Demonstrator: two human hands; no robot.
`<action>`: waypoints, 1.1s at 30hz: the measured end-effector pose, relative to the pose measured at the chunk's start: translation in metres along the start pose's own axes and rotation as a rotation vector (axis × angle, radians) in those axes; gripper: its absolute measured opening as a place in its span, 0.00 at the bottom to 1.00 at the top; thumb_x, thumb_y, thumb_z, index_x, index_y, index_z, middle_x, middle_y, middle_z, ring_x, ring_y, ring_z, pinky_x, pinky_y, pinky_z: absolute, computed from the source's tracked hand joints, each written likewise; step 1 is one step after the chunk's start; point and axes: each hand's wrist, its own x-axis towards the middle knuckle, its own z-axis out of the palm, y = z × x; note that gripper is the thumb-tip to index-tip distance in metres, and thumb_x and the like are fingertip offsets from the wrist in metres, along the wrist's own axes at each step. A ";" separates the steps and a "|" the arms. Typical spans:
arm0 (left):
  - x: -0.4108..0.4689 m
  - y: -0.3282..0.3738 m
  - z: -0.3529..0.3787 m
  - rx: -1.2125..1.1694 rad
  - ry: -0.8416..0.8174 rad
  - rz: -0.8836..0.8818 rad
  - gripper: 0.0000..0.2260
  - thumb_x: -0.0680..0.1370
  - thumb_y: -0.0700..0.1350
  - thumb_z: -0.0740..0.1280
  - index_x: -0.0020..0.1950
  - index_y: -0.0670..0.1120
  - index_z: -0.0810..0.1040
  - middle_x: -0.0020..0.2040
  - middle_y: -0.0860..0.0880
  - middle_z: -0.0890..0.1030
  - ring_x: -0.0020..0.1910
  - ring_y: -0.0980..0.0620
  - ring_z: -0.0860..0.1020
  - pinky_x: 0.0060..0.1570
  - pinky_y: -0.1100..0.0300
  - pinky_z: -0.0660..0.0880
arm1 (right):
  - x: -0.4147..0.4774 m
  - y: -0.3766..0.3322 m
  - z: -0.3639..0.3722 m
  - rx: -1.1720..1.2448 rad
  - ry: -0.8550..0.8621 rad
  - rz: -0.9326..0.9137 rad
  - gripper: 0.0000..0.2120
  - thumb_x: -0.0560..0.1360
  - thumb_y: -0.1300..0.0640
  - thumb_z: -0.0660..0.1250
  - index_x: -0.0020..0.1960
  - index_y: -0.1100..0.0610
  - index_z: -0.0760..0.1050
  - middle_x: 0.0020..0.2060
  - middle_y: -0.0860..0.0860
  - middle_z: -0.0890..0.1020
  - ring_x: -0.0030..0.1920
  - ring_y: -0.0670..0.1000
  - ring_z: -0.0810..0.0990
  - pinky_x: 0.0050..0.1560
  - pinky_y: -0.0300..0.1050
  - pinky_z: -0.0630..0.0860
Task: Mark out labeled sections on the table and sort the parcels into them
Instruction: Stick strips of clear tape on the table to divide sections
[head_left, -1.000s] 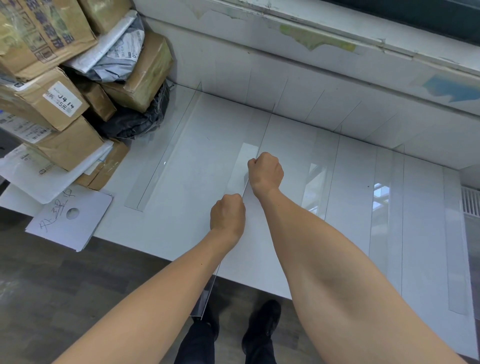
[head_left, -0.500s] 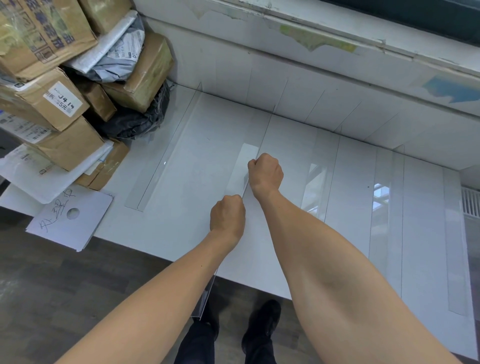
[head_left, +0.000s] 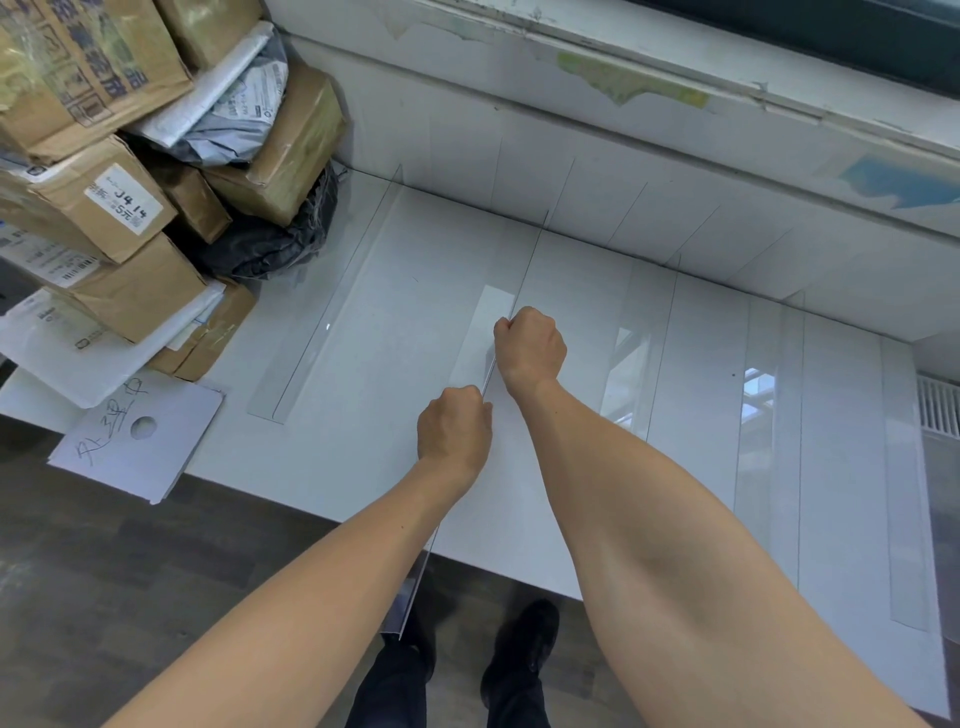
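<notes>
A clear acrylic divider (head_left: 524, 275) stands on edge across the white table (head_left: 363, 457), running from the back wall past the front edge. My left hand (head_left: 453, 431) grips its top edge near the front. My right hand (head_left: 530, 345) grips the same edge a little farther back. Other clear dividers stand at the left (head_left: 332, 312) and at the right (head_left: 670, 332). Parcels (head_left: 119, 208) are piled at the table's far left: brown taped boxes, grey and black mailer bags.
A white card with handwriting and a round hole (head_left: 135, 436) overhangs the table's front left edge. A peeling window sill (head_left: 623, 83) runs along the back wall. The dark floor and my shoes (head_left: 519, 654) are below the table edge.
</notes>
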 end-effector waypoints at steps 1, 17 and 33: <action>0.001 0.000 -0.004 -0.006 0.007 0.001 0.15 0.84 0.49 0.59 0.40 0.43 0.72 0.42 0.44 0.80 0.41 0.42 0.79 0.36 0.56 0.66 | 0.000 0.000 -0.001 -0.004 -0.004 -0.004 0.15 0.80 0.54 0.58 0.37 0.59 0.68 0.33 0.51 0.73 0.35 0.55 0.72 0.32 0.44 0.63; 0.068 -0.057 -0.135 0.369 0.263 0.015 0.33 0.81 0.63 0.55 0.80 0.46 0.55 0.78 0.39 0.57 0.76 0.38 0.56 0.73 0.38 0.53 | 0.000 -0.043 -0.056 -0.274 0.047 -0.387 0.30 0.83 0.42 0.51 0.80 0.56 0.53 0.79 0.59 0.54 0.79 0.59 0.49 0.77 0.56 0.49; 0.054 -0.089 -0.188 0.410 0.304 0.016 0.33 0.80 0.65 0.53 0.79 0.47 0.57 0.78 0.41 0.58 0.76 0.38 0.56 0.74 0.38 0.50 | -0.031 -0.113 -0.075 -0.303 0.087 -0.552 0.30 0.83 0.43 0.52 0.79 0.57 0.55 0.79 0.60 0.54 0.79 0.60 0.50 0.77 0.57 0.50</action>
